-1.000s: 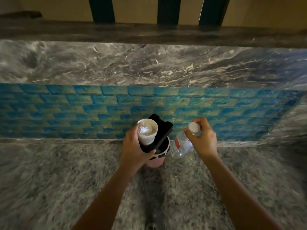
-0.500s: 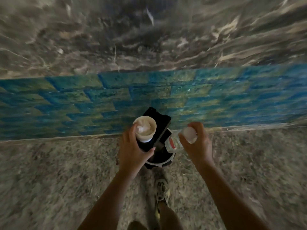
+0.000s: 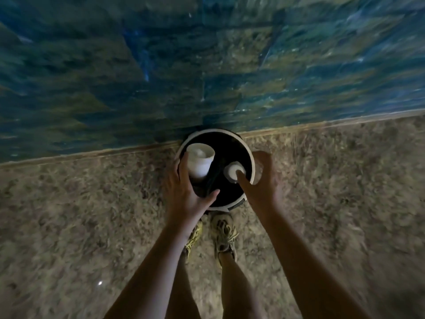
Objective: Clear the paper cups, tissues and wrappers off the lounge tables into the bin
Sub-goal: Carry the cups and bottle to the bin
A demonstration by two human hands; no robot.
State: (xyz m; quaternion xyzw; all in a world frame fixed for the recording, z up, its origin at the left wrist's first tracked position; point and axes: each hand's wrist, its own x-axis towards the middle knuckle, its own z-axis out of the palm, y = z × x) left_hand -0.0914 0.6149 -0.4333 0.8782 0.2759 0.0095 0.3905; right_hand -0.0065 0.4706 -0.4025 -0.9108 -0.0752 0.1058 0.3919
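1. The bin [image 3: 252, 162] stands on the speckled floor [image 3: 92, 215], pushed right up against the blue tiled wall [image 3: 138, 65]. It has a white rim and is dark inside.
2. The person stands close to it, shoes [image 3: 224, 233] just beside its base, and leans over so both hands are above the open top. I think this is so the rubbish falls straight in and nothing lands on the floor.
3. The left hand [image 3: 186, 194] is wrapped round a white paper cup [image 3: 200, 163]. The fingers curl round the far side and the thumb comes round the near side.
4. The cup is held upright, over the left part of the bin. A crumpled white tissue [image 3: 199, 153] sits inside it, so one drop would get rid of both.
5. There seems to be a dark flat thing [image 3: 212, 178] in that hand too, next to the cup. It is too dark to tell what it is.
6. The right hand [image 3: 262, 180] is curled round a bottle [image 3: 233, 178], pointing down into the bin. Only its white cap [image 3: 232, 172] shows well. The thumb is beside the cap. The fingers are blurry.
7. Nothing has been let go yet. Both hands just need to open up.
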